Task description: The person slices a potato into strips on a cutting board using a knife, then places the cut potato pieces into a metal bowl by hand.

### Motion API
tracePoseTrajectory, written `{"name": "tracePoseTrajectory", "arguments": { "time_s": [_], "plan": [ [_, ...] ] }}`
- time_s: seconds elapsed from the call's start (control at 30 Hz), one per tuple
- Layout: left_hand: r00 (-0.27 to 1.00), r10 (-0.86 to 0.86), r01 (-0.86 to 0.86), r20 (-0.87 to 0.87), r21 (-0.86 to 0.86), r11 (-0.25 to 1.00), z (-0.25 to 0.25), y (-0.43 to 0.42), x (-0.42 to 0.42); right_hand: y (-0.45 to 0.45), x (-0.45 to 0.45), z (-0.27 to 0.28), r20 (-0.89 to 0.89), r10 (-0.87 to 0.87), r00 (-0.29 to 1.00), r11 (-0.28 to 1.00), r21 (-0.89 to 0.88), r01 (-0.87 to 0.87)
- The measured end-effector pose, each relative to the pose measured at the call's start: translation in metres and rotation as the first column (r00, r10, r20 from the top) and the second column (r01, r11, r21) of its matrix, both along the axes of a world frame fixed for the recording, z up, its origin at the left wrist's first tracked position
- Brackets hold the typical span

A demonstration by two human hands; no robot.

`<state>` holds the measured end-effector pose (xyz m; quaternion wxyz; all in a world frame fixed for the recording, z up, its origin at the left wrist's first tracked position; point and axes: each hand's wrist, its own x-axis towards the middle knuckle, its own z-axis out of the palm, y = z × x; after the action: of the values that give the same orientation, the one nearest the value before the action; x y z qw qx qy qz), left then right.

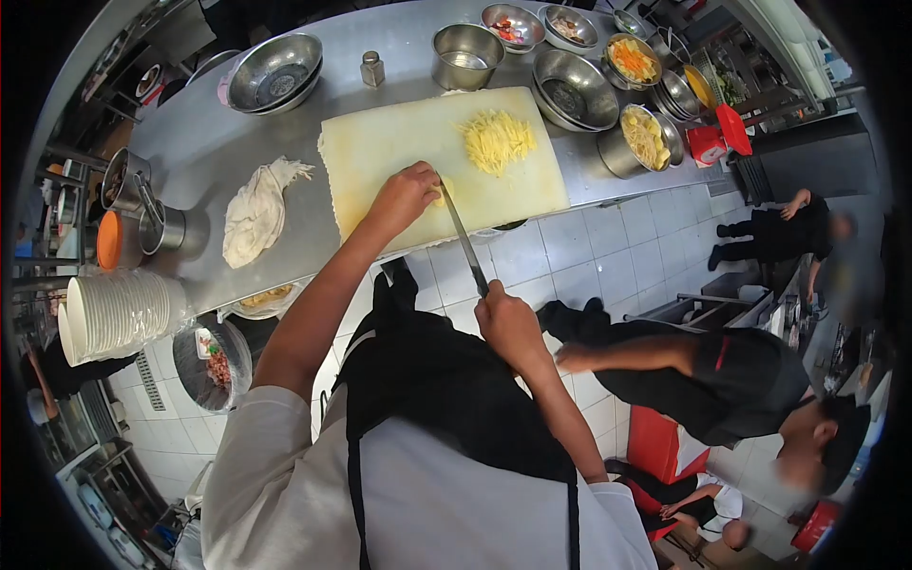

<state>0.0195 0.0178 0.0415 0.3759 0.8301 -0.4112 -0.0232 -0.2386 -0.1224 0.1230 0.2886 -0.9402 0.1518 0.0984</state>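
My right hand (510,323) is wrapped round the handle of a long kitchen knife (464,235). Its blade points up and left onto a white cutting board (375,142), the tip close to my left fingers. With bent fingers, my left hand (407,199) presses a pale yellow vegetable piece (444,193) near the board's front edge; my fingers hide part of it. To the right on the board lies a heap of pale yellow vegetable strips (497,142). A crumpled off-white cloth (261,211) rests on the steel table left of the board.
Steel bowls (275,71) and a deep pot (467,59) stand behind the board. A container of yellow pieces (644,141) is at the right. Stacked white plates (128,313) sit at the left end. A co-worker in black (722,375) stands close on my right.
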Motion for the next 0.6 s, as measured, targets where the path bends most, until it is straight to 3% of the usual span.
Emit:
{"name": "tracePoseTrajectory", "arguments": {
  "time_s": [0.27, 0.37, 0.6],
  "plan": [
    [1.000, 0.004, -0.004, -0.015, 0.018, 1.000, -0.002, -0.001, 0.002, 0.007, 0.006, 0.001, -0.088, -0.009, 0.996, 0.999, -0.033, 0.006],
    [1.000, -0.010, 0.010, -0.025, 0.016, 1.000, 0.002, 0.000, 0.002, 0.005, 0.022, -0.047, -0.055, -0.021, 0.998, 0.998, -0.054, 0.018],
    [0.999, -0.028, 0.030, -0.019, 0.090, 0.996, 0.005, -0.002, 0.002, 0.004, 0.033, -0.042, -0.065, -0.002, 0.998, 0.998, -0.070, -0.002]
  ]
}}
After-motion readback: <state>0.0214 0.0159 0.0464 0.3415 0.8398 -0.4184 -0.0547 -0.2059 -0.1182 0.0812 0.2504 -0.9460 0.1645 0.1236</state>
